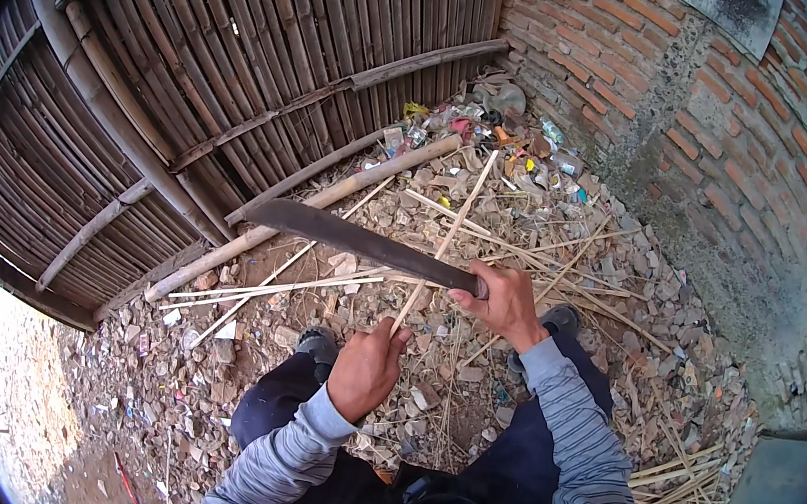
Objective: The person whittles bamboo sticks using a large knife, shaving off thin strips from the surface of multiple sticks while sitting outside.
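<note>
In front of my body, my right hand (506, 307) is closed round the handle of a machete (355, 238). Its long dark blade points left and crosses a thin pale bamboo strip (471, 192). The strip's near end is gripped in my left hand (366, 368), and its far end slants up and away toward the litter. Blade and strip appear to meet just left of my right hand; whether the edge bites into the strip I cannot tell.
Several pale strips (278, 287) lie scattered on the stony ground, and more are bundled (682, 488) at the lower right. A bamboo pole (329, 205) runs along the slatted bamboo wall (278, 45). Litter (527, 151) heaps in the corner by the brick wall (719, 140).
</note>
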`<state>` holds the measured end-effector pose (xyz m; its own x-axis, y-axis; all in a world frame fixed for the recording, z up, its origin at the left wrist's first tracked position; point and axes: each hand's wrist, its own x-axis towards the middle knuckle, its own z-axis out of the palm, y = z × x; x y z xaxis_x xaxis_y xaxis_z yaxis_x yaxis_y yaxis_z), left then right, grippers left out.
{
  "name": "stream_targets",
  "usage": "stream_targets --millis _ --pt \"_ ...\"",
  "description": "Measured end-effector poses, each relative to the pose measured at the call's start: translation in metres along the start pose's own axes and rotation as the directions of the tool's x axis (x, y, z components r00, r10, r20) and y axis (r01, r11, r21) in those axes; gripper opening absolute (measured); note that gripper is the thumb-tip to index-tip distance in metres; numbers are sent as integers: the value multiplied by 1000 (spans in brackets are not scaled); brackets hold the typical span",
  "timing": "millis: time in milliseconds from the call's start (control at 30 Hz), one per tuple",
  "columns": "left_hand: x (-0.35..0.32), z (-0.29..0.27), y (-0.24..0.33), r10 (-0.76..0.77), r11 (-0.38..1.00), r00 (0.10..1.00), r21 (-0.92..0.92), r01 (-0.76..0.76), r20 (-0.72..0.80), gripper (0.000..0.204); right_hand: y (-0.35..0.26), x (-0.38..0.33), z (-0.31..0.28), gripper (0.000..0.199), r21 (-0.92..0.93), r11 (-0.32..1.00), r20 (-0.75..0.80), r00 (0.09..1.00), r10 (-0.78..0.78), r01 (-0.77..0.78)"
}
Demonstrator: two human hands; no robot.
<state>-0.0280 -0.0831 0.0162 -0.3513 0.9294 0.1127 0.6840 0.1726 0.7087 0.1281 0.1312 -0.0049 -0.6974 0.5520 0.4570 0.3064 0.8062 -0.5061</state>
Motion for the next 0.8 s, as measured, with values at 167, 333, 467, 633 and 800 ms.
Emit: stream_targets --millis 167,333,467,633,800 --pt "3 3 4 -23 1000 1000 3 23 15 27 22 14 -7 50 21 986 -134 976 169 -168" --pt "2 4 4 35 992 999 -118 -37 -26 24 6 0 -5 59 83 987 -75 987 141 -135" --pt "-2 4 10 27 997 999 -79 -25 25 26 24 0 -18 63 -164 966 -26 978 -205 198" --pt "-4 9 4 63 997 998 -37 -64 -14 25 35 15 -28 56 -3 984 -95 980 175 -176" --pt "-1 14 0 60 997 998 -45 -61 -21 24 24 -3 -7 57 35 990 -79 987 142 -139"
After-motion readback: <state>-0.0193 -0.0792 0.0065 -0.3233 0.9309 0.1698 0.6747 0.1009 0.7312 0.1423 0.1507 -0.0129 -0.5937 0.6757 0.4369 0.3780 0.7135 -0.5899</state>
